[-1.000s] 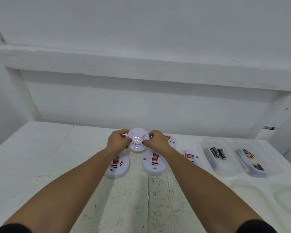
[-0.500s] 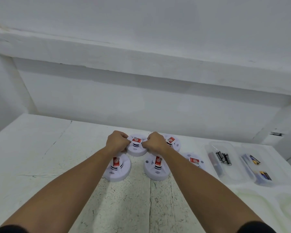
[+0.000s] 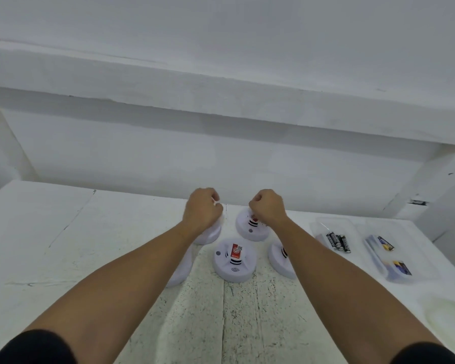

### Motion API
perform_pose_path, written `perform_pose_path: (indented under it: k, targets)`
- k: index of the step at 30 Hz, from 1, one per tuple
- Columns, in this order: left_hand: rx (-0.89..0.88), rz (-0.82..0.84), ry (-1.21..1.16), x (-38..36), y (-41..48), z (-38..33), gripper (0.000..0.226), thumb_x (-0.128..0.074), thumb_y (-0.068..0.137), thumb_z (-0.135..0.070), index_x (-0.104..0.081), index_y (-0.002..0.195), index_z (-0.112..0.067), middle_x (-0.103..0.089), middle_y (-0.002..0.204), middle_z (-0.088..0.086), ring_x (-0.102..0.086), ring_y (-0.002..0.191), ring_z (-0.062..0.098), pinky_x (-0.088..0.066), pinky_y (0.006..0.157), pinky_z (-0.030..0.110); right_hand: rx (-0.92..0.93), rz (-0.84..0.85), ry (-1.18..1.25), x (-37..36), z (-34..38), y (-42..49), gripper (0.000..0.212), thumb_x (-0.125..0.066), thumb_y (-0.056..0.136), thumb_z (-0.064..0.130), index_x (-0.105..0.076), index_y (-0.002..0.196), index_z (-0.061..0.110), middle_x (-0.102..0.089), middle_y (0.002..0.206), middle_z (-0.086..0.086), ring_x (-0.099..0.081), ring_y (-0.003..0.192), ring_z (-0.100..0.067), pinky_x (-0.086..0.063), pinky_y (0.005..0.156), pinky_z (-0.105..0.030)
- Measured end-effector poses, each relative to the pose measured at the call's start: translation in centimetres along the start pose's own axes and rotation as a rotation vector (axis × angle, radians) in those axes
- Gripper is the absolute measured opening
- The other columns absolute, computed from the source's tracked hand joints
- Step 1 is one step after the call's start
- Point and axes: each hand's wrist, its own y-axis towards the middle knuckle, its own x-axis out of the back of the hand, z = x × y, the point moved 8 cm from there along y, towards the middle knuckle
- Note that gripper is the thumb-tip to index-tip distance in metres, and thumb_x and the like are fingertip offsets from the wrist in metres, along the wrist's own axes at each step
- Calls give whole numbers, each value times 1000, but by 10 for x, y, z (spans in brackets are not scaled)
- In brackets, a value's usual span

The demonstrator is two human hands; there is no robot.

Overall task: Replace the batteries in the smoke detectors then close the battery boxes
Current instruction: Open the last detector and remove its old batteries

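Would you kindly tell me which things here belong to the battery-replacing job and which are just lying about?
Job: five white smoke detectors; loose black batteries in a clear tray; blue-and-yellow packs, probably batteries, in a second clear tray.
Lying about: translucent lid on the table, at its right edge.

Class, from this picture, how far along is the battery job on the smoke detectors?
Done: unclear; five detectors lie face up, backs hidden. In hand: left hand and right hand, curled, are at the two rear ones; grip unclear. Left: likely swapping in batteries and closing.
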Motion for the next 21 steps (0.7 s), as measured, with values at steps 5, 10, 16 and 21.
perform_pose_path:
  k: [5, 10, 16, 21]
  targets:
    - [45, 264, 105, -54, -5, -34, 12, -57, 82, -6, -59, 94, -5, -59, 92, 9, -57, 77, 22, -42, 61, 26, -167, 33, -104, 6, -38, 3, 35, -55, 78, 8, -29, 54, 12, -34, 51, -3, -31, 47, -16, -23, 45, -23]
    - [169, 413, 193, -77, -16, -41, 9, -66, 80, -2, -57, 81, -4, -67, 100, 18, -64, 96, 27, -41, 60, 26, -280, 130, -128, -3, -59, 1, 30, -53, 84, 21, -38, 58, 14, -42, 59, -1, -44, 61, -20, -28, 49, -25]
    - [272, 355, -70, -81, -12, -30, 15, -59, 83, -13, -51, 72, -8, -59, 76, 11, -58, 77, 27, -40, 51, 26, -279, 93, 29, 5, -57, -4, 37, -51, 85, 9, -29, 55, 12, -34, 54, -3, -34, 50, -18, -24, 46, -24]
    - [378, 220, -508, -71, -15, -32, 37, -56, 88, -34, -52, 113, -8, -60, 116, 14, -62, 97, 29, -57, 83, 43, -307, -30, 485, 20, -59, -18, 22, -54, 80, 12, -41, 62, 10, -45, 64, -11, -44, 57, -23, -40, 53, -29]
